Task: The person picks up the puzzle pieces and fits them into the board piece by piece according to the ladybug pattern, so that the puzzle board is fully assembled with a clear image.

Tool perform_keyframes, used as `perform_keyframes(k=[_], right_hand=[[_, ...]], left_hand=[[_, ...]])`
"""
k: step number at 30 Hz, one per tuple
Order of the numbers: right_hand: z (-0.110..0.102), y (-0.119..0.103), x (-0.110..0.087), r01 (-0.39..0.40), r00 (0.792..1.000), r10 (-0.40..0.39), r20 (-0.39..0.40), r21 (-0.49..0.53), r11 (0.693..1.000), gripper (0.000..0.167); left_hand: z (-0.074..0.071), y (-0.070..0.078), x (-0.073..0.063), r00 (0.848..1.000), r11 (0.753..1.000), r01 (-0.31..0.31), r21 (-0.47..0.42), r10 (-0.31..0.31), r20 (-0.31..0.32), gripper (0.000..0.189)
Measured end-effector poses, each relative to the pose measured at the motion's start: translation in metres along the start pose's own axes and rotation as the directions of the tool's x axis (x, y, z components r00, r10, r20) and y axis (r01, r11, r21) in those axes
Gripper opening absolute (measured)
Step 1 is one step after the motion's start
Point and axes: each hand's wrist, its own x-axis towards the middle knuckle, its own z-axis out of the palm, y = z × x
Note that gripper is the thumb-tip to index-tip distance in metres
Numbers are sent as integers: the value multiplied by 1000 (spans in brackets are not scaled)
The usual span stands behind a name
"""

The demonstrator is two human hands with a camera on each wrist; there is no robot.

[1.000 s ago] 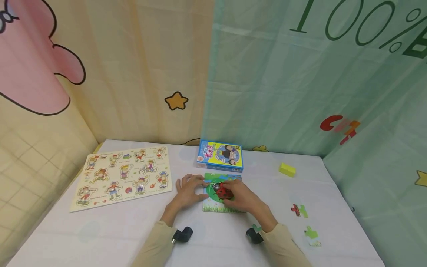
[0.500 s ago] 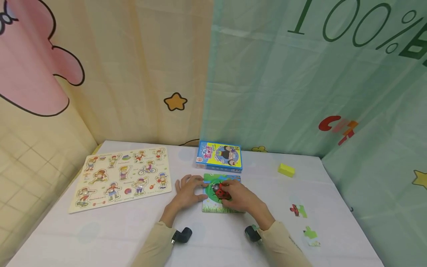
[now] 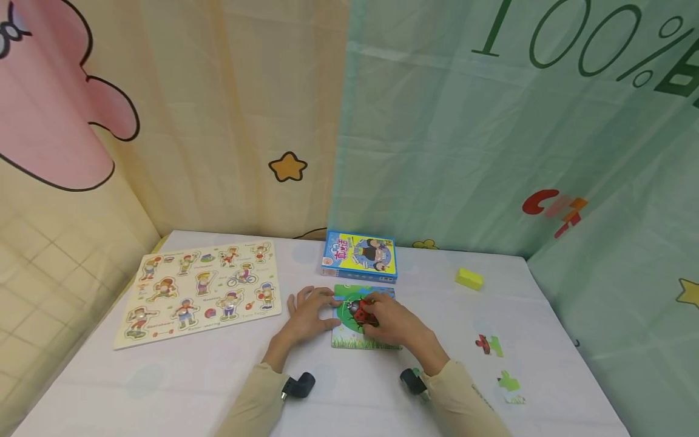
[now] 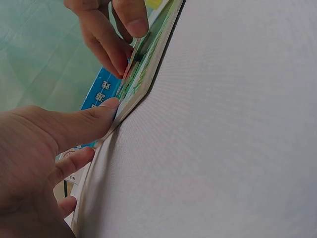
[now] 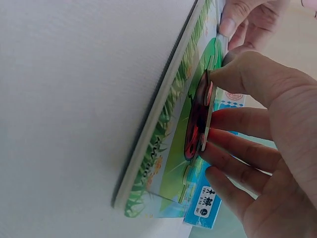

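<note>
1. Farthest left lies the pegboard (image 3: pixel 220 281), flat on the table (image 3: pixel 349 400), near the left hand and not touched by it.
2. Left hand (image 3: pixel 308 314): fingers relaxed and spread, not closed round anything. Its thumb touches the left edge of the puzzle board (image 3: pixel 355 340) and a fingertip rests near the far left corner, probably to steady it.
3. The puzzle board lies flat between the hands, the printed grass towards the person, with the box (image 3: pixel 358 255) just beyond it.
4. The ladybird piece (image 5: pixel 207 119) is over the middle of the board, directly under the right fingertips, so the right hand is nearer. The ladybird's long axis runs roughly left to right, its head towards the left hand. Whether the piece sits flush or just above the board, I cannot tell.
5. Right hand (image 3: pixel 394 320): grasping the piece, thumb on the near side and fingertips on the far side, parted only by its width.
6. Well right lie the block (image 3: pixel 469 279), the red-and-green piece (image 3: pixel 489 345) and the green piece (image 3: pixel 510 387), all untouched.
</note>
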Motion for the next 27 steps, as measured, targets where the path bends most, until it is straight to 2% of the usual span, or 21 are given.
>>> perform_keyframes(k=[7, 18, 22, 27], right_hand=[[-1, 0, 1, -11, 1000, 11, 16, 7, 1000, 48], [-2, 2, 5, 64, 998, -64, 14, -14, 998, 43], [0, 4, 4, 65, 998, -65, 14, -11, 998, 44], [6, 8, -2, 64, 998, -64, -3, 41, 997, 46]], left_hand=[[-1, 1, 0, 1000, 1000, -2, 2, 2, 5, 37], [-2, 0, 0, 1000, 1000, -6, 16, 6, 6, 36], [-2, 0, 0, 1000, 1000, -7, 20, 7, 6, 36], [-1, 1, -2, 1000, 1000, -14, 12, 14, 5, 35]])
